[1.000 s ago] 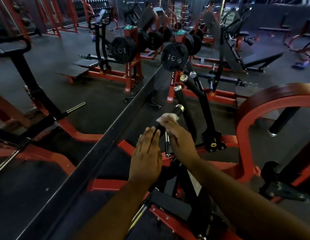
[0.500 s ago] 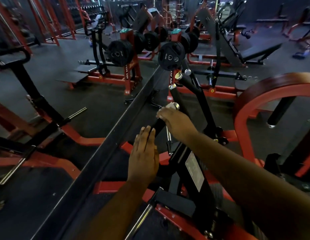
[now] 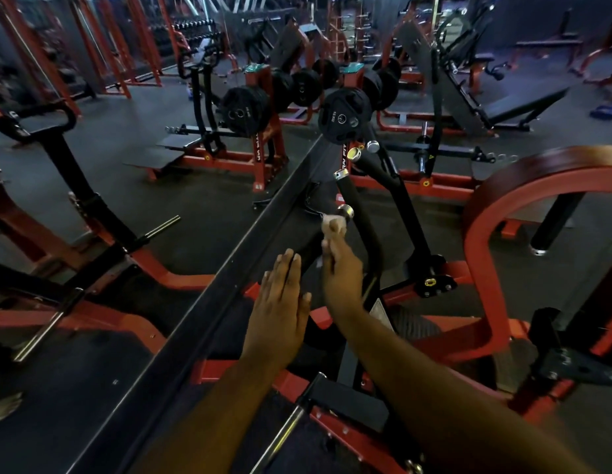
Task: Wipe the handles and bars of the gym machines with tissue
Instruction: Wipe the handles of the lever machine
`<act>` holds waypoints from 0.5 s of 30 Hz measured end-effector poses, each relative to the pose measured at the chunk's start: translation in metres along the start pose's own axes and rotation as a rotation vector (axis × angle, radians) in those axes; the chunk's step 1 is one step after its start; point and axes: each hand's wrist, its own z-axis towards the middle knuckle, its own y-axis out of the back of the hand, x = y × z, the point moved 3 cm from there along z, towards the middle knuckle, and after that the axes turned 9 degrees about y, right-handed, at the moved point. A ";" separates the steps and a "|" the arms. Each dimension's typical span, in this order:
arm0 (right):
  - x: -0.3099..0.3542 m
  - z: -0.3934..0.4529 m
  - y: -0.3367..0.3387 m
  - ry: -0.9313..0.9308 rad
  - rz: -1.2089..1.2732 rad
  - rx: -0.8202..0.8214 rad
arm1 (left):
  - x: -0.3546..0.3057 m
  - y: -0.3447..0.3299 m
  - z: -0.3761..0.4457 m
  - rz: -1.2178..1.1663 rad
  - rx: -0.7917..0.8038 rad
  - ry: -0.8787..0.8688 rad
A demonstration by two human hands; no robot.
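At left of centre frame, your left hand [image 3: 280, 309] lies flat, fingers straight and together, holding nothing, just beside the black handle [image 3: 313, 246]. Immediately right, your right hand [image 3: 342, 271] pinches a white tissue [image 3: 333, 225] against that handle near its chrome end cap [image 3: 345, 211] (grip detail blurred). Far right, a red curved frame [image 3: 482, 241] stands.

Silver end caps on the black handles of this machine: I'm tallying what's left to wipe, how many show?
4. One by the tissue; one above it; two higher, at and. Others may be hidden.
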 end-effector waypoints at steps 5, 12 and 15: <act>0.046 -0.053 0.005 0.312 0.088 0.254 | 0.016 0.004 -0.034 0.116 0.056 -0.068; -0.005 0.077 0.029 0.249 -0.397 0.234 | 0.017 0.001 -0.038 0.205 0.034 -0.037; -0.007 0.069 0.017 0.214 -0.374 0.240 | 0.017 0.003 -0.040 0.201 0.034 -0.028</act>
